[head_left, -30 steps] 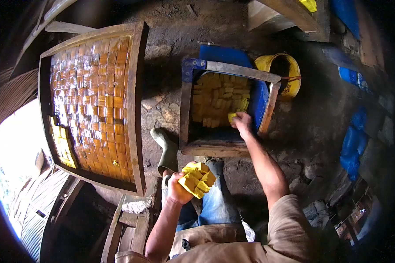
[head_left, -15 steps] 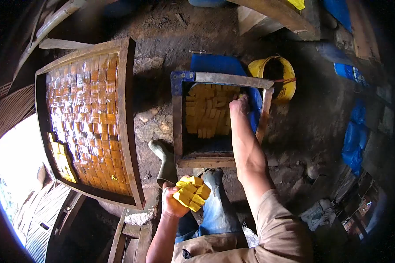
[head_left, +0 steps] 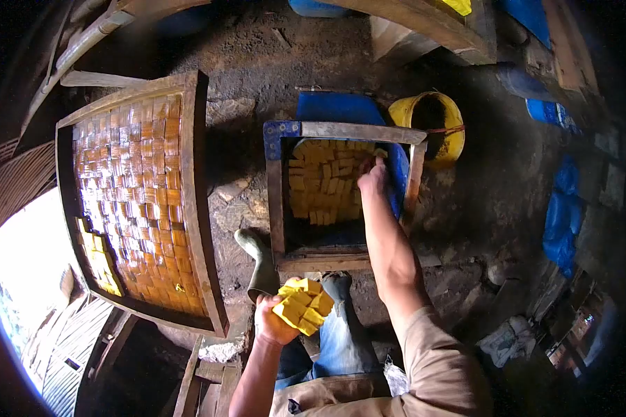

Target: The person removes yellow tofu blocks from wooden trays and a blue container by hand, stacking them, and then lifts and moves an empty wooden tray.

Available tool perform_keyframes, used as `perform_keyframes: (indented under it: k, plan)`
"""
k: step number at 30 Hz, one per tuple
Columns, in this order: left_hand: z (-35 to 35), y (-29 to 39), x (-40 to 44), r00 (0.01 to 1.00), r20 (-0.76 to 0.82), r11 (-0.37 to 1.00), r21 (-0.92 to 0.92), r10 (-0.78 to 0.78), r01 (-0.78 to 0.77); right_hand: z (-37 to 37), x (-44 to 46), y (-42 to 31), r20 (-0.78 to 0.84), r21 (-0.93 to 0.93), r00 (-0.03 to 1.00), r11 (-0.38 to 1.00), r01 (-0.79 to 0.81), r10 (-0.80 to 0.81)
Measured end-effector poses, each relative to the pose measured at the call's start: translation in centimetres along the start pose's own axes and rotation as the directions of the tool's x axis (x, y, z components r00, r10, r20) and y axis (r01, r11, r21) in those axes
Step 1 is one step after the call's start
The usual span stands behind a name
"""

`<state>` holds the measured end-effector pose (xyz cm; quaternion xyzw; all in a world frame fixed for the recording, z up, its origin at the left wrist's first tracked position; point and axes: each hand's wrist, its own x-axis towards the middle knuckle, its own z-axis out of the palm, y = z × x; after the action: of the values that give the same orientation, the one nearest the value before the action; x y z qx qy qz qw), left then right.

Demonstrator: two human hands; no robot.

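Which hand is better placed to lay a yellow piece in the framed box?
Probably the right hand: it is inside the framed box, while the left hand holds yellow pieces outside.

I see a lane of ground (head_left: 238,156) between woven tray (head_left: 200,208) and square wooden frame (head_left: 355,131) | boot (head_left: 259,260) juts into its near end | frame opens upward, rails all round, yellow blocks (head_left: 325,182) inside | right hand (head_left: 373,177) takes up the right side, arm (head_left: 393,254) crossing the near rail | bucket (head_left: 453,135) crowds the far right corner

Two bare hands (head_left: 273,324), one woven tray (head_left: 129,194), one yellow bucket (head_left: 453,147), dozens of yellow blocks (head_left: 301,304)
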<state>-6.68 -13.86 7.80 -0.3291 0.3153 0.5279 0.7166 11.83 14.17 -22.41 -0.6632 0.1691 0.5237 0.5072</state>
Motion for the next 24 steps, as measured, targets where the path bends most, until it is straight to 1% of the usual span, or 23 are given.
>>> perform_keyframes:
  k: [1, 3, 4, 5, 6, 7, 8, 9, 10, 11, 12, 13, 15, 16, 19, 20, 21, 23, 24]
  plan:
    - [0.2, 0.1, 0.3, 1.0, 0.014, 1.0, 0.016, -0.015, 0.015, -1.0, -1.7, -0.4, 0.027, -0.044, 0.999, 0.999, -0.031, 0.032]
    - [0.9, 0.3, 1.1, 0.999, 0.04, 0.999, 0.005, -0.035, 0.034, -3.9, -5.9, -2.5, 0.174, -0.159, 0.977, 0.983, -0.097, 0.125]
    - [0.8, 0.2, 1.8, 0.999, -0.032, 0.998, 0.048, -0.027, 0.028, -4.9, -10.3, -4.1, 0.292, -0.26, 0.954, 0.965, 0.016, 0.063]
    - [0.8, 0.1, 2.7, 0.999, -0.017, 0.999, 0.022, -0.028, 0.028, -6.0, -15.3, -5.3, 0.401, -0.36, 0.916, 0.924, 0.13, 0.027]
    - [0.9, 0.3, 3.5, 0.998, 0.051, 0.999, 0.035, -0.043, 0.041, -6.4, -20.4, -7.0, 0.53, -0.503, 0.848, 0.804, 0.318, -0.004]
    - [2.3, 0.3, 3.9, 0.998, 0.004, 0.998, 0.035, -0.057, 0.056, -7.2, -24.2, -7.9, 0.599, -0.606, 0.8, 0.68, 0.412, 0.049]
    - [2.8, 0.0, 4.6, 0.999, 0.001, 0.998, 0.046, -0.045, 0.045, -8.6, -26.8, -7.7, 0.712, -0.576, 0.698, 0.63, 0.521, 0.074]
    - [3.1, -0.2, 5.2, 0.999, 0.006, 0.997, 0.059, -0.042, 0.041, -9.1, -29.1, -7.8, 0.761, -0.602, 0.63, 0.529, 0.598, 0.154]
    - [3.2, -0.2, 5.5, 0.997, 0.046, 0.997, 0.049, -0.059, 0.057, -8.9, -31.6, -8.4, 0.808, -0.589, 0.548, 0.332, 0.737, 0.217]
    - [3.2, -0.5, 5.8, 0.993, 0.088, 0.996, 0.041, -0.082, 0.079, -8.8, -32.2, -7.9, 0.903, -0.418, 0.371, 0.241, 0.876, 0.216]
    - [3.0, -1.2, 6.2, 0.994, 0.045, 0.994, 0.059, -0.097, 0.095, -9.1, -32.6, -7.1, 0.9, -0.384, 0.344, 0.112, 0.917, 0.268]
    - [2.3, -1.7, 6.7, 0.99, 0.117, 0.992, 0.11, -0.082, 0.07, -9.5, -32.9, -6.4, 0.89, -0.337, 0.325, -0.017, 0.941, 0.32]
    - [5.5, -2.4, 6.4, 0.999, -0.009, 0.981, 0.185, 0.052, -0.049, -10.0, -33.6, -5.6, 0.867, -0.4, 0.39, -0.032, 0.916, 0.311]
    - [4.8, -2.3, 6.2, 0.999, 0.047, 0.983, 0.184, 0.021, -0.029, -10.6, -33.4, -5.5, 0.867, -0.41, 0.394, -0.012, 0.912, 0.305]
    - [3.3, -2.7, 6.4, 1.0, 0.024, 0.919, 0.393, 0.007, -0.016, -11.9, -31.8, -6.1, 0.825, -0.468, 0.423, 0.032, 0.883, 0.375]
    - [3.6, -2.8, 6.3, 1.0, -0.011, 0.87, 0.492, 0.016, -0.009, -12.1, -31.1, -6.0, 0.75, -0.655, 0.508, 0.37, 0.659, 0.423]
    - [3.4, -2.9, 6.3, 0.999, -0.048, 0.858, 0.512, 0.002, 0.023, -11.7, -30.0, -6.9, 0.692, -0.722, 0.532, 0.483, 0.496, 0.489]
    - [2.9, -2.8, 5.8, 0.995, -0.05, 0.837, 0.538, -0.087, 0.1, -9.8, -27.4, -8.3, 0.7, -0.706, 0.557, 0.551, 0.445, 0.447]
    - [2.5, -2.6, 5.4, 0.993, -0.065, 0.844, 0.523, -0.095, 0.115, -9.0, -25.7, -8.4, 0.695, -0.713, 0.606, 0.477, 0.514, 0.386]
